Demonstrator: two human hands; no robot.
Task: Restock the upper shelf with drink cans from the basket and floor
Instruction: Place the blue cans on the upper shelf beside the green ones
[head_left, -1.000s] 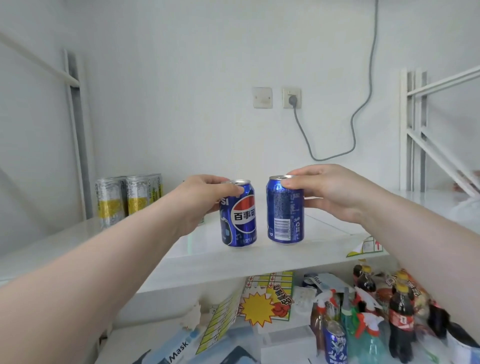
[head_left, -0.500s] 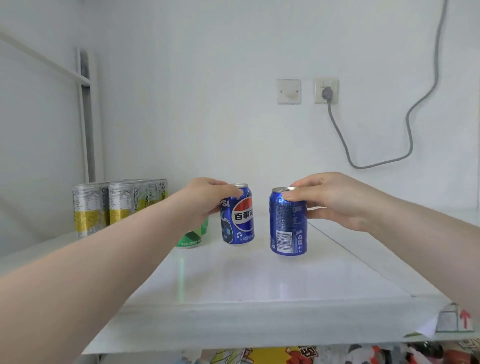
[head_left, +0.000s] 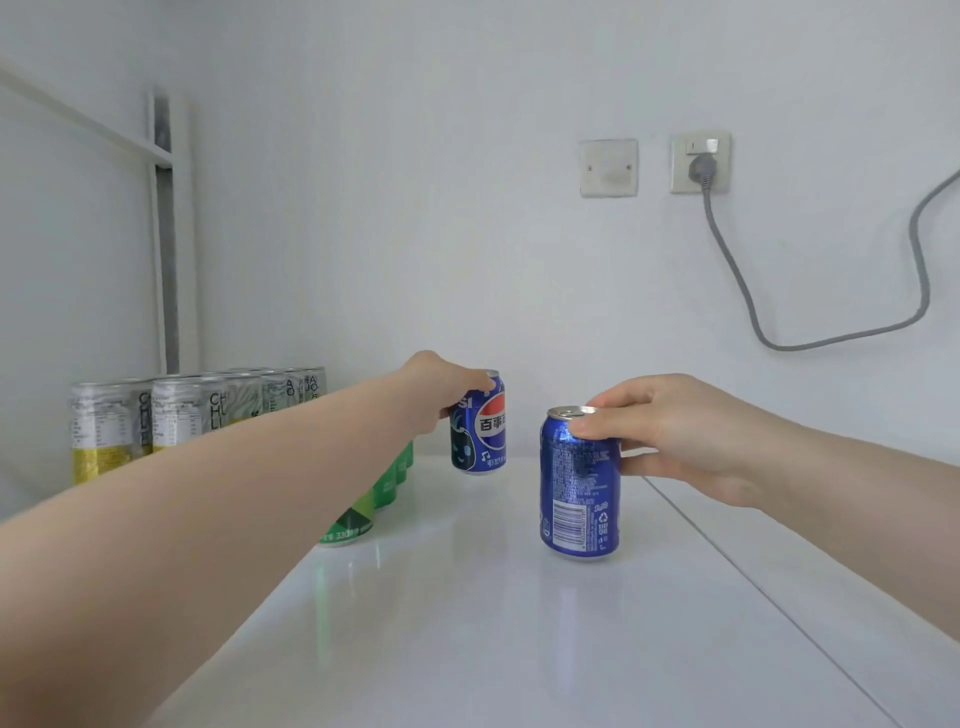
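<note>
Two blue Pepsi cans stand upright on the white upper shelf (head_left: 467, 623). My left hand (head_left: 441, 389) reaches far back and grips the rear can (head_left: 480, 428) near its top, close to the back wall. My right hand (head_left: 670, 431) holds the nearer can (head_left: 579, 488) by its upper part, barcode facing me. The two cans are apart, the nearer one to the right and closer to me.
A row of green cans (head_left: 363, 514) runs front to back, partly hidden under my left forearm. Silver-and-yellow cans (head_left: 150, 421) line the left side. A wall socket (head_left: 698, 161) with a grey cable (head_left: 810, 343) is on the back wall.
My left hand has pushed its can farther back toward the wall. The view has moved up and closer over the shelf; the lower shelf clutter is out of sight.
</note>
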